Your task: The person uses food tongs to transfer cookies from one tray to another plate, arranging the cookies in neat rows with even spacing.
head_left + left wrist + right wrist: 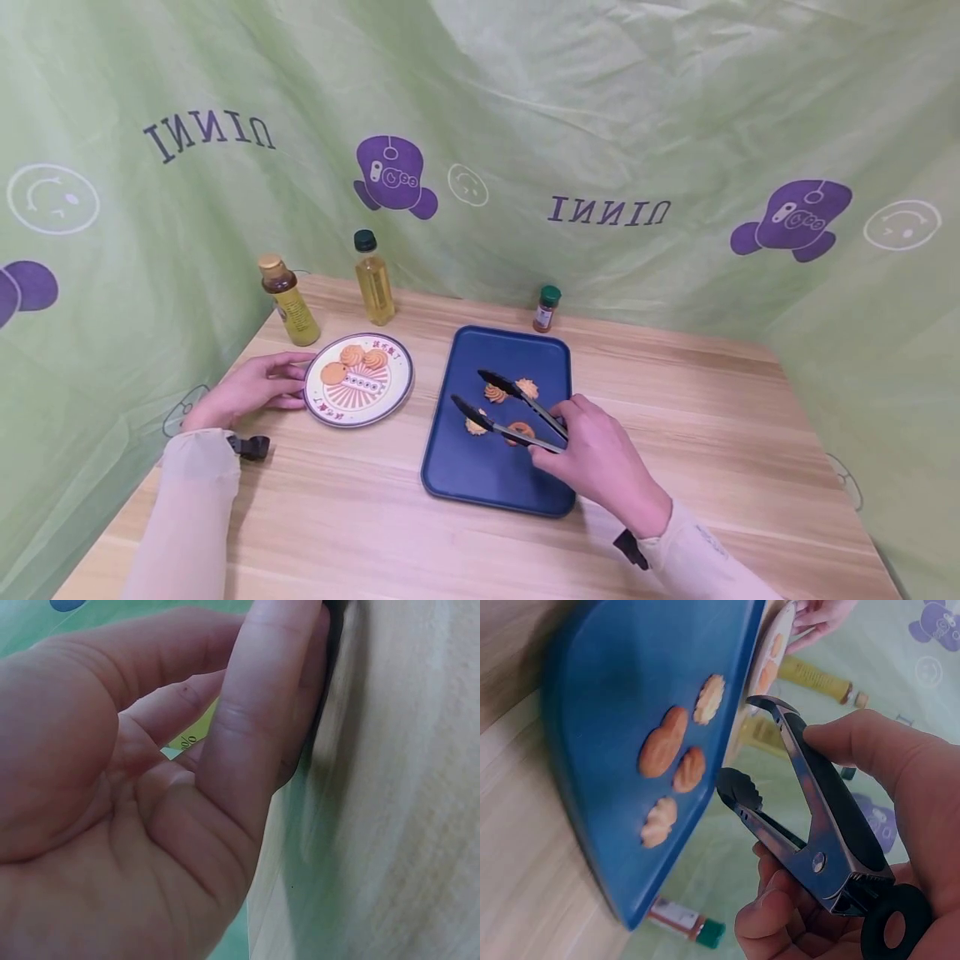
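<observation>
My right hand (pixel 603 454) holds black-and-steel tongs (pixel 472 413), their arms spread apart above a dark blue tray (pixel 468 475). On that tray lie several baked cookies (pixel 527 387), some pale and some browner. In the right wrist view the tongs' tips have nothing between them, and the thumb lies along the upper arm. My left hand (pixel 251 387) is at the left rim of a round patterned plate (pixel 390 398), fingertips touching its edge. Three cookies (pixel 352 355) sit toward the plate's far and left side, two swirled and one round and smooth.
Behind the plate stand a yellow-labelled bottle (pixel 298 317) and an oil bottle (pixel 375 287) with a dark green cap. A small green-capped spice jar (pixel 546 310) is beyond the tray. Green printed cloth (pixel 525 125) encloses the wooden table (pixel 337 517).
</observation>
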Demonstrator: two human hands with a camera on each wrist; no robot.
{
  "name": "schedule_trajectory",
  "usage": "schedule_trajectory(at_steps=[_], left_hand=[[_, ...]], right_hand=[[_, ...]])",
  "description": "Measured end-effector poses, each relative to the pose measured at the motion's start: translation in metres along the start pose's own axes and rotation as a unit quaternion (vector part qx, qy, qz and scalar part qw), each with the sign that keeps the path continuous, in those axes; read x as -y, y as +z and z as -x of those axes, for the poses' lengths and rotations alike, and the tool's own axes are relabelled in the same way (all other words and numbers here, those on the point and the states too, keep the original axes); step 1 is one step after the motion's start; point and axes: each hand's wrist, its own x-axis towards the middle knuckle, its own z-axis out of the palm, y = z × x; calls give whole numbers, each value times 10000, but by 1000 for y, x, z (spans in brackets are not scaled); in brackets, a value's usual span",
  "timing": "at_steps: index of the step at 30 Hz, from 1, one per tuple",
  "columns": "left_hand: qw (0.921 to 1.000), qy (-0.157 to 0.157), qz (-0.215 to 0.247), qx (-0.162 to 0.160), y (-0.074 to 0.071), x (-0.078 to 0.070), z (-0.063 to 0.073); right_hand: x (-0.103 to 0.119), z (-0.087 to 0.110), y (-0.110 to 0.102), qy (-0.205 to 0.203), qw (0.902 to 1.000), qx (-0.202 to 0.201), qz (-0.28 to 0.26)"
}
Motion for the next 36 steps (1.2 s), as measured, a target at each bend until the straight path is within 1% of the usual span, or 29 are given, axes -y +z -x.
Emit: schedule_trajectory(at_steps=[5, 9, 12, 19, 29, 36], left_hand=[[9998, -61, 166, 6, 0, 1, -1], [9999, -62, 154, 12, 0, -1, -2], [9999, -77, 103, 3, 0, -2, -1], [9999, -124, 2, -6, 1, -3, 0], [9999, -143, 5, -15, 1, 0, -1], [9999, -114, -28, -14, 1, -2, 0]], right_hand=[[-13, 2, -2, 160, 9999, -27, 31], [-21, 4, -5, 319, 9995, -1, 14], [-25, 6, -5, 331, 9994, -6, 24], [-28, 8, -5, 320, 9995, -15, -11], [-30, 6, -5, 284, 9995, 119, -27], [-34, 3, -7, 391, 9989, 204, -186]])
